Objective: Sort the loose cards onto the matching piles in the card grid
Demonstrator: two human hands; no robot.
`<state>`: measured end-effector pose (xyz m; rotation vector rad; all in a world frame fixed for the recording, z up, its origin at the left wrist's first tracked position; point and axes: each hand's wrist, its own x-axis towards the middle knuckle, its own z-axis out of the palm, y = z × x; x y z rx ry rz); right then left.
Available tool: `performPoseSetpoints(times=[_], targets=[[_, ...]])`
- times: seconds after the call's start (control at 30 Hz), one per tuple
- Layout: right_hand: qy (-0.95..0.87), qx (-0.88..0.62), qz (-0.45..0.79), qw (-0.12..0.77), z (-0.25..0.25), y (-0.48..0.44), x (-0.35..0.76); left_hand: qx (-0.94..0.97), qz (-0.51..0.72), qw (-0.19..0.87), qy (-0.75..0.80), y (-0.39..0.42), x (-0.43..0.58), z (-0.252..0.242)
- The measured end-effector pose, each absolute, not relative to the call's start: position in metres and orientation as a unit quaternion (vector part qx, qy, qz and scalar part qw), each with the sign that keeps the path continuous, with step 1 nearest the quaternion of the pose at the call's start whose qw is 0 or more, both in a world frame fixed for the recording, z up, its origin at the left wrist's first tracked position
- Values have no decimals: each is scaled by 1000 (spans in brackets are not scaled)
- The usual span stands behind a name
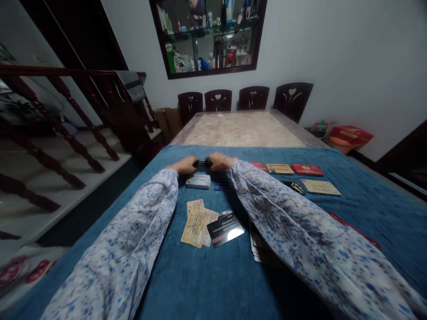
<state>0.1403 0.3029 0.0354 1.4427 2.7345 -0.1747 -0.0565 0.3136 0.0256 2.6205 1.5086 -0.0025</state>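
Note:
At the far part of the blue cloth, my left hand (187, 164) and my right hand (218, 161) close on the two ends of a dark stack of cards (201, 165). The fingers partly cover it. Just in front lies a white-grey stack of cards (198, 181), with a dark blue stack (223, 185) beside it, partly behind my right sleeve. Nearer to me several yellowish cards (196, 226) overlap in a loose fan. A glossy black card (226, 228) rests against their right side. Some white-edged cards (258, 249) are mostly hidden under my right forearm.
Red stacks (307, 170), an orange-yellow stack (279, 169), a black-and-white stack (293, 187) and a cream stack (320, 187) lie to the right on the blue cloth (187, 284). Chairs (218, 100) line the far table end. A wooden railing (66, 102) stands left.

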Motion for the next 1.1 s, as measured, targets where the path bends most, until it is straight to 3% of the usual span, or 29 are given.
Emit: performPoseSetpoints(times=[1.1], targets=[[886, 461, -32, 31, 38, 300, 141, 851, 4, 51, 522, 308, -66, 19]])
